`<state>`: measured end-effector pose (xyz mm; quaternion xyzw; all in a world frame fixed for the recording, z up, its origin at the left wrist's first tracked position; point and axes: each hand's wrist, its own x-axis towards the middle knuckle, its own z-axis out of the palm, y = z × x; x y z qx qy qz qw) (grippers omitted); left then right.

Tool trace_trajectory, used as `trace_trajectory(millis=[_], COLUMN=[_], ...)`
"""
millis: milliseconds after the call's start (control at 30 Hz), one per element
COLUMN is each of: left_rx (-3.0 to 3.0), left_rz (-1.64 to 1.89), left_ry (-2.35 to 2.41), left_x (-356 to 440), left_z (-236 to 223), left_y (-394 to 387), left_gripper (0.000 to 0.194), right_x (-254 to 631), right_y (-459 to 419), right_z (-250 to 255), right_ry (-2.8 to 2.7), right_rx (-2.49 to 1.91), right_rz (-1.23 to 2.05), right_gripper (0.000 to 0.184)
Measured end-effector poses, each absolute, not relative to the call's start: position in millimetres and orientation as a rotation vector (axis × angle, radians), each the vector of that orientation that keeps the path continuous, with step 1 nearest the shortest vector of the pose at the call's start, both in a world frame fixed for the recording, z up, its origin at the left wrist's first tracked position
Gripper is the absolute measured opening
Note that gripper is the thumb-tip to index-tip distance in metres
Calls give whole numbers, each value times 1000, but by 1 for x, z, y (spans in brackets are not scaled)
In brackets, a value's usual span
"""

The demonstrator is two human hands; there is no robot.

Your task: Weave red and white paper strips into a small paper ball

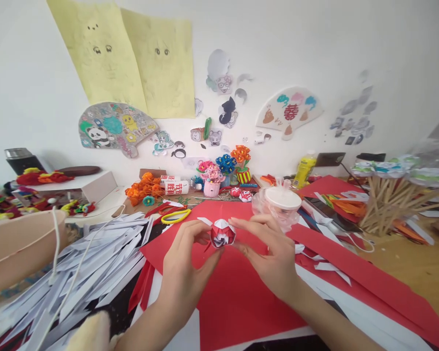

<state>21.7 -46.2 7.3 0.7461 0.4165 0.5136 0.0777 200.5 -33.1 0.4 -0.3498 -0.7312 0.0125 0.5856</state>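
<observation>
Between my two hands is a small red-and-white folded paper ball (223, 233), its hollow side with layered folds facing me. My left hand (188, 258) pinches its left side between thumb and fingers. My right hand (270, 253) grips the right side the same way, fingertips along the upper edge. A white paper end sticks out at the ball's upper left. Below the hands lies a large sheet of red paper (241, 302). Two similar red-and-white paper balls (245, 195) rest farther back.
White paper strips (109, 258) are heaped at left beside a beige basket (22, 243). Yellow-handled scissors (175, 216) lie behind my left hand. A white-lidded cup (283, 199) stands beyond my right hand. Paper flowers on sticks (384, 204) fill the far right. A yellow bottle (305, 170) stands by the wall.
</observation>
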Motion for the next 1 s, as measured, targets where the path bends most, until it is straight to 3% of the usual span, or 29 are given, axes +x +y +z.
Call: trace_trajectory(millis=[133, 267, 400, 533, 600, 900, 1000], left_rx=[2145, 2004, 1794, 1574, 1550, 1687, 1729], left_rz=[1545, 1533, 1358, 1171, 1074, 1165, 1121], left_ry=[1271, 1173, 956, 804, 792, 1098, 1111], left_x=[25, 22, 11, 4, 3, 4, 7], left_z=[6, 6, 10, 19, 23, 28, 26], left_y=[-47, -42, -29, -21, -21, -25, -25], left_gripper=[28, 25, 23, 30, 30, 25, 33], right_x=[202, 205, 208, 204, 201, 195, 193], right_y=[-35, -33, -21, -14, -15, -19, -21], right_z=[-1, 2, 1, -5, -7, -6, -5], right_ry=[-1726, -1693, -1368, -1222, -1209, -1234, -1278], right_rx=[-804, -724, -797, -685, -555, -606, -681], right_rz=[-17, 190, 753, 1596, 1810, 1592, 1445], right_gripper=[41, 37, 27, 36, 33, 26, 30])
